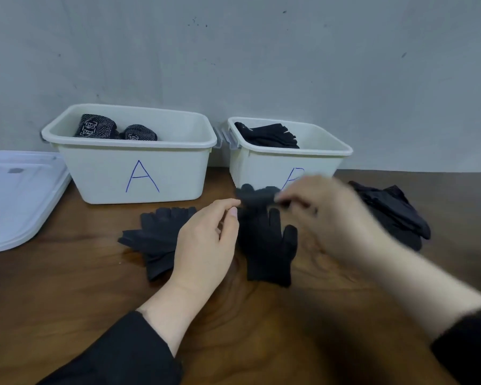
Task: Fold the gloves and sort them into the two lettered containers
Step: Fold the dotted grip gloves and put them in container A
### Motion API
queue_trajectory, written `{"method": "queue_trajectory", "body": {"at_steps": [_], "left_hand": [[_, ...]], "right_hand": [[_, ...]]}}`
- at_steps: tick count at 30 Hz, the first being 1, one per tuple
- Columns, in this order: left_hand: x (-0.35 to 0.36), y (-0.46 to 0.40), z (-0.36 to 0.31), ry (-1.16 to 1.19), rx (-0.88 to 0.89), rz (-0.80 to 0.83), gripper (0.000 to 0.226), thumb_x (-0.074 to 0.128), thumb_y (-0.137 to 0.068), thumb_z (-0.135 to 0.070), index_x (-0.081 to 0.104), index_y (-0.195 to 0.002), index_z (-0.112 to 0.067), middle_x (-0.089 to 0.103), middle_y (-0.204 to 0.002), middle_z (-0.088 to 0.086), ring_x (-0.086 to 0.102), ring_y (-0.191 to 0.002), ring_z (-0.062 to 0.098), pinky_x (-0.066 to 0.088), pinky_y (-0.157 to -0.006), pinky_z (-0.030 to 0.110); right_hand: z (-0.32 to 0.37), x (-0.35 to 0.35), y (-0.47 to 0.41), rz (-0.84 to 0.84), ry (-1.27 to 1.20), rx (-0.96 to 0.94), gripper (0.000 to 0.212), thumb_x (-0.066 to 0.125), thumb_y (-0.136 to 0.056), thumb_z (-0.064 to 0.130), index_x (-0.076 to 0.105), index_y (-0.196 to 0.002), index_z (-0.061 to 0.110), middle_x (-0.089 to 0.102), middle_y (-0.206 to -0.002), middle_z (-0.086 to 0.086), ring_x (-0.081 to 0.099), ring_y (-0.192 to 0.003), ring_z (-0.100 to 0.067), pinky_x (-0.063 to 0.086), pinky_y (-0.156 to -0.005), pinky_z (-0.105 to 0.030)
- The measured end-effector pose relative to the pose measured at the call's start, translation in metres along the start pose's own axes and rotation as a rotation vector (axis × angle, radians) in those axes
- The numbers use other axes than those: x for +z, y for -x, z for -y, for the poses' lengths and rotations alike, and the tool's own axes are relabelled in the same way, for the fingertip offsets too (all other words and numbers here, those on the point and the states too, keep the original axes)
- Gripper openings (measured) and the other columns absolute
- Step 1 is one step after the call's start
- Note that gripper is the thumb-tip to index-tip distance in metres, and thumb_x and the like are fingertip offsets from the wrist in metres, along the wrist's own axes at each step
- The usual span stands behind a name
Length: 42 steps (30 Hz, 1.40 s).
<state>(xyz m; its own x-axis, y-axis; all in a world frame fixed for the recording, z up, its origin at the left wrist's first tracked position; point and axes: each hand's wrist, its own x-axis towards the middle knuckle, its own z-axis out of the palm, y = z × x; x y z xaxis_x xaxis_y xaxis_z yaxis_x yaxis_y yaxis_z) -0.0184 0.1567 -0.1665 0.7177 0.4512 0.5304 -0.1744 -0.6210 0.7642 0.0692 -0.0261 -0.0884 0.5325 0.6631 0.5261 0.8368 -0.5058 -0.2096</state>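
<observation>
A scuffed grey wall backs the dark wooden table (pixel 67 287) where I work. The container marked A (pixel 139 173) stands at the left with patterned gloves (pixel 100 127) inside; the second container (pixel 261 165), its letter half hidden by my hand, holds plain black gloves (pixel 270 136). That tells me the sorting goes by type. A black glove (pixel 267 251) lies flat before me, fingers pointing away. My left hand (pixel 206 240) rests beside it, thumb and forefinger nearly closed at its fingertips to steady it. My right hand (pixel 325 215) is blurred; it seems to pinch the raised glove fingers, probably to fold them. More gloves (pixel 156 237) wait left, and a pile (pixel 395 212) right.
</observation>
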Motion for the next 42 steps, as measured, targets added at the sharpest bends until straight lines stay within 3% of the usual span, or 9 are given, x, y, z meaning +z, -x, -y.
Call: {"method": "queue_trajectory", "body": {"at_steps": [4,9,16,19,24,30,33,38,42], "left_hand": [[0.003,-0.002,0.001,-0.028,-0.001,0.000,0.024,0.049,-0.100,-0.029,0.067,-0.117,-0.027,0.067,-0.092,-0.018,0.060,-0.085,0.003,0.051,-0.078,0.020],[0.009,-0.001,0.006,-0.345,0.077,0.179,0.029,0.046,-0.101,-0.036,0.065,-0.121,-0.027,0.067,-0.104,-0.013,0.060,-0.097,0.007,0.048,-0.088,0.027],[0.023,-0.003,0.004,-0.810,0.060,0.404,0.048,0.031,-0.101,-0.057,0.050,-0.139,-0.035,0.064,-0.124,-0.011,0.056,-0.116,0.014,0.032,-0.107,0.039],[0.023,-0.005,0.002,-0.722,0.113,0.369,0.039,0.038,-0.100,-0.052,0.060,-0.126,-0.034,0.061,-0.118,-0.011,0.055,-0.108,0.012,0.037,-0.100,0.036],[0.018,0.001,0.006,-0.632,0.160,0.477,0.026,0.045,-0.100,-0.045,0.062,-0.116,-0.035,0.055,-0.108,-0.015,0.050,-0.099,0.007,0.040,-0.094,0.033],[0.019,0.000,0.006,-0.545,0.135,0.408,0.025,0.046,-0.101,-0.038,0.064,-0.117,-0.032,0.062,-0.104,-0.016,0.057,-0.096,0.005,0.045,-0.092,0.032],[0.017,-0.003,0.005,-0.439,0.110,0.246,0.026,0.045,-0.100,-0.036,0.066,-0.112,-0.029,0.066,-0.097,-0.015,0.060,-0.089,0.005,0.051,-0.085,0.029],[0.007,-0.003,0.002,-0.114,0.023,-0.038,0.020,0.050,-0.100,-0.030,0.069,-0.104,-0.028,0.067,-0.084,-0.017,0.062,-0.084,0.004,0.043,-0.072,0.006],[0.004,-0.002,0.001,-0.051,0.032,-0.085,0.025,0.047,-0.098,-0.033,0.070,-0.103,-0.027,0.064,-0.079,-0.019,0.062,-0.080,0.004,0.042,-0.070,0.005]], "right_hand": [[0.011,0.055,0.077,0.342,-0.033,0.173,0.037,0.058,-0.097,0.051,0.065,-0.130,0.035,0.053,-0.128,0.026,0.044,-0.121,0.005,0.040,-0.108,-0.031],[0.000,0.060,0.082,0.008,-0.232,0.375,0.023,0.056,-0.099,0.038,0.071,-0.114,0.029,0.059,-0.114,0.026,0.056,-0.108,0.001,0.045,-0.090,-0.016],[-0.023,0.070,0.071,0.117,-0.077,0.562,0.045,0.057,-0.099,0.043,0.055,-0.141,0.026,0.054,-0.141,0.011,0.046,-0.133,-0.013,0.039,-0.111,-0.033],[-0.025,0.061,0.073,0.058,-0.171,0.502,0.030,0.060,-0.097,0.042,0.063,-0.126,0.034,0.054,-0.122,0.020,0.053,-0.115,-0.005,0.047,-0.099,-0.030],[-0.036,0.047,0.084,0.399,-0.247,0.333,0.019,0.063,-0.092,0.053,0.065,-0.110,0.049,0.047,-0.120,0.032,0.042,-0.124,-0.002,0.039,-0.107,-0.031],[-0.027,0.053,0.073,0.257,-0.136,0.257,0.003,0.066,-0.095,0.036,0.069,-0.094,0.037,0.055,-0.108,0.023,0.047,-0.111,-0.001,0.035,-0.110,-0.039],[-0.025,0.039,0.051,0.101,-0.300,0.392,0.006,0.065,-0.094,0.032,0.066,-0.090,0.035,0.069,-0.093,0.013,0.064,-0.090,-0.008,0.052,-0.088,-0.030],[-0.028,0.006,-0.018,0.004,-0.391,0.491,0.014,0.067,-0.094,0.024,0.068,-0.080,0.023,0.071,-0.071,0.010,0.057,-0.057,0.005,0.044,-0.060,-0.011],[-0.032,-0.011,-0.067,0.027,-0.322,0.506,0.014,0.067,-0.091,0.023,0.071,-0.078,0.021,0.070,-0.070,0.004,0.070,-0.073,-0.018,0.060,-0.085,-0.042]]}}
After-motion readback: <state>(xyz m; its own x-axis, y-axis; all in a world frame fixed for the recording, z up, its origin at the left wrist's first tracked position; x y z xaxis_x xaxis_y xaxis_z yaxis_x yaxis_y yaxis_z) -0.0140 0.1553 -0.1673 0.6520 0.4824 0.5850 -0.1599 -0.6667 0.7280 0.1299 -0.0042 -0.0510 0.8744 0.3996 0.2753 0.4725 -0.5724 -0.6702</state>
